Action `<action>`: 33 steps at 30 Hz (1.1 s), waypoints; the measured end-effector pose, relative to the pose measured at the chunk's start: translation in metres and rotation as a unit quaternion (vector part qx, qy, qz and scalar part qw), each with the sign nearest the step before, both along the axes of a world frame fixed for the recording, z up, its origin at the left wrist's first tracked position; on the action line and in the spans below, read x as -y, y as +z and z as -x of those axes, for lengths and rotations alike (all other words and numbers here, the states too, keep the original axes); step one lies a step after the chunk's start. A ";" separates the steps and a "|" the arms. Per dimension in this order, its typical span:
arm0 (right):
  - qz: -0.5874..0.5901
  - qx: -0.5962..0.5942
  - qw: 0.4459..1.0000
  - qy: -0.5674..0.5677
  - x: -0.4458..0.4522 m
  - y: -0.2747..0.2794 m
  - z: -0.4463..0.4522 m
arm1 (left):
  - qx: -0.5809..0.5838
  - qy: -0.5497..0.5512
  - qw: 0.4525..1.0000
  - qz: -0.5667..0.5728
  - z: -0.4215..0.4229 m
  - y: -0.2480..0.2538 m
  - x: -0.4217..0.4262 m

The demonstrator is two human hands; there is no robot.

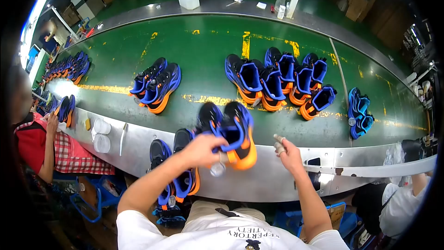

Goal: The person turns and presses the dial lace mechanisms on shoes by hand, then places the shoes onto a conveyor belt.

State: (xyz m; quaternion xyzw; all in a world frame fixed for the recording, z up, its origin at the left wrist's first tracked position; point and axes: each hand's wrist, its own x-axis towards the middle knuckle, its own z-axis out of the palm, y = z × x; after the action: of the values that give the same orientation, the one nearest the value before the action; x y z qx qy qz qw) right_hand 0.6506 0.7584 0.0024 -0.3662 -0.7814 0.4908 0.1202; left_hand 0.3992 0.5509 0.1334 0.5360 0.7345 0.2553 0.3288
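My left hand (202, 150) is closed at the heel end of a pair of black, blue and orange sneakers (243, 134), held over the near edge of the conveyor belt. A clear round tag (218, 169) hangs beside the heels. Its fingertips are partly hidden by the shoes. To the right, my right hand (289, 156) is raised over the metal ledge with fingers apart and nothing in it; pale coverings wrap some fingertips. Under my left forearm, another pair of the same sneakers (183, 141) stands on the ledge, partly covered by the arm.
Several sneakers (272, 85) cluster on the green belt (203, 65), with a pair (157, 85) to the left and blue shoes (358, 112) to the right. White cups (101, 135) stand on the metal ledge (138, 143). A co-worker (41, 139) sits left; another person's sleeve (404, 208) shows right.
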 end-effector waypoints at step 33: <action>0.101 0.177 0.953 0.224 0.105 0.085 -0.093 | -0.025 -0.098 0.990 0.101 -0.151 -0.066 0.083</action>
State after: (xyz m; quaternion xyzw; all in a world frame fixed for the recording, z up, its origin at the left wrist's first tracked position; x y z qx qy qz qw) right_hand 0.7435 0.6530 0.0875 -0.2731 -0.7983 0.5087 -0.1713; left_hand 0.5502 0.4676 0.0674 0.5756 0.7084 0.1335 0.3861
